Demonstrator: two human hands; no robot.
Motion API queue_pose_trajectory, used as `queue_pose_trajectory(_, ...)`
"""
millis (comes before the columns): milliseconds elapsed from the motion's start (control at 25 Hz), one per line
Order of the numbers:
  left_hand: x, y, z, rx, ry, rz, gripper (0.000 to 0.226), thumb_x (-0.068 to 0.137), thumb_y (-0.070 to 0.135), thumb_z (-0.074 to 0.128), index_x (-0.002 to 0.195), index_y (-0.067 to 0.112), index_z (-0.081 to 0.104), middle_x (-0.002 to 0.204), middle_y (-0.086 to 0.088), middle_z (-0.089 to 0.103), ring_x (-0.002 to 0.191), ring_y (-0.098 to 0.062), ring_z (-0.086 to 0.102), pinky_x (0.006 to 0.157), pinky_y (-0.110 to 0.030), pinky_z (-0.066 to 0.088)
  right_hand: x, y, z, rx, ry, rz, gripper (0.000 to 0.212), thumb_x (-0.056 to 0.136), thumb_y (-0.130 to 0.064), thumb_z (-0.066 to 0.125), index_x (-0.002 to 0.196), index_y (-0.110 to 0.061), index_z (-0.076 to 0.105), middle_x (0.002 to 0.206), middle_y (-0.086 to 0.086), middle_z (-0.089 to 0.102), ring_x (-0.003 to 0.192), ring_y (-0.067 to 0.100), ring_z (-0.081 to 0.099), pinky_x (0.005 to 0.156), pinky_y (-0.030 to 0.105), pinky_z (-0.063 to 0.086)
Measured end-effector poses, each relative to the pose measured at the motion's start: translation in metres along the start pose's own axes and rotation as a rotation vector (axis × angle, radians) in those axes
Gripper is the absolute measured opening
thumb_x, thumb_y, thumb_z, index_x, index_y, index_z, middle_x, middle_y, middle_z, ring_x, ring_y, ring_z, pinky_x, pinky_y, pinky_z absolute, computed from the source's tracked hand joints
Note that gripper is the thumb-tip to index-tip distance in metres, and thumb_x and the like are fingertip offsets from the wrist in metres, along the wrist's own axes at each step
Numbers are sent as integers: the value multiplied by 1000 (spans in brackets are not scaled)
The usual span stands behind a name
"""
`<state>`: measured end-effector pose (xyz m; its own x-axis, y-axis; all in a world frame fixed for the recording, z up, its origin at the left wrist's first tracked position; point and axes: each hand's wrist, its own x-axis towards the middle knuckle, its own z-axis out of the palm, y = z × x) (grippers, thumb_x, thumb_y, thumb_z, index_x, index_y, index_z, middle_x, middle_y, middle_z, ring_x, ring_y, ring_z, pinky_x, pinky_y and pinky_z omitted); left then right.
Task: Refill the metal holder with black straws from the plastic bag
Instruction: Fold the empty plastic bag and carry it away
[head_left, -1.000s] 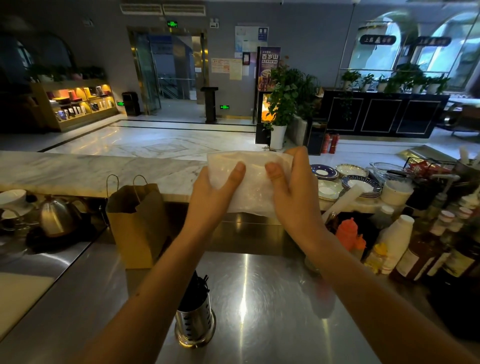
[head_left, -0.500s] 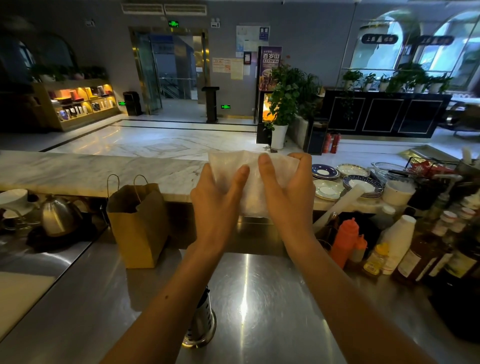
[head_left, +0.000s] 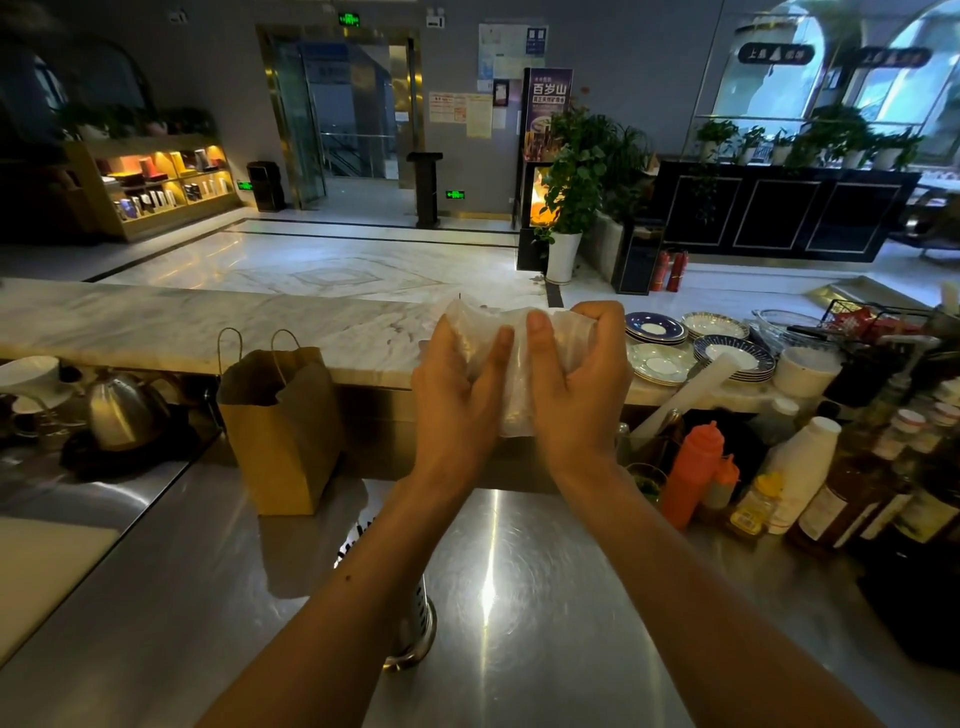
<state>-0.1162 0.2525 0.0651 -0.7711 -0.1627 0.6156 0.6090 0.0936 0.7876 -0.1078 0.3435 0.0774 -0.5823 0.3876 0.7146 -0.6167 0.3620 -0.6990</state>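
Both hands hold a crumpled clear plastic bag (head_left: 514, 374) up in front of me, above the steel counter. My left hand (head_left: 457, 395) grips its left side, thumb over the front. My right hand (head_left: 576, 384) grips the right side, fingers curled over the top. The bag looks flat and I see no straws in it. The perforated metal holder (head_left: 418, 618) stands on the counter below, mostly hidden by my left forearm. A few black straw tips (head_left: 358, 535) show beside that forearm.
A brown paper bag (head_left: 280, 426) stands at the back left of the steel counter (head_left: 519, 597). A kettle (head_left: 122, 410) sits further left. Sauce bottles (head_left: 691, 473) and stacked plates (head_left: 675, 343) crowd the right side. A marble ledge (head_left: 208, 327) runs behind.
My hands have moved closer together and bunched the bag, which was spread flat a second ago. My left forearm now covers more of the holder.
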Motion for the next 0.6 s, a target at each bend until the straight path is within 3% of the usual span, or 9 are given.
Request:
queue_pose_trajectory(120, -6, -6, -10, -58, 46, -47, 44, 91, 37, 56, 117, 2, 54, 100, -6, 68, 90, -16, 70, 65, -27, 59, 0, 3, 5, 4, -67, -8, 23, 92, -24, 62, 102, -18, 43, 84, -12, 52, 74, -6, 58, 60, 8, 47)
queue_pose_trajectory(240, -3, -16, -38, -108, 87, -172, 46, 88, 47, 57, 120, 14, 56, 110, -4, 70, 97, -17, 71, 75, -37, 60, 0, 1, 22, 10, -182, 53, 27, 89, -31, 65, 103, -26, 42, 87, -18, 53, 78, -13, 59, 61, 12, 53)
queue_pose_trajectory(440, 3, -21, -112, -123, 165, -236, 20, 89, 38, 58, 98, 21, 65, 85, 2, 74, 80, -14, 73, 67, -30, 59, -20, -10, 76, 122, -326, 122, 31, 84, -29, 71, 103, -15, 51, 90, -11, 60, 81, 0, 64, 64, 19, 57)
queue_pose_trajectory(520, 1, -24, -145, -83, 225, -209, 17, 94, 32, 58, 100, 18, 65, 84, 2, 73, 80, -17, 72, 67, -31, 58, -33, -17, 103, 194, -378, 148, 25, 86, -25, 68, 101, -12, 52, 88, -9, 62, 80, -1, 64, 64, 20, 57)
queue_pose_trajectory(600, -2, -26, -176, -59, 291, -206, 19, 96, 30, 56, 103, 14, 63, 84, 3, 70, 78, -14, 69, 65, -30, 56, -48, -25, 130, 258, -423, 183, 24, 88, -25, 67, 100, -9, 54, 90, 2, 65, 81, 8, 66, 67, 31, 59)
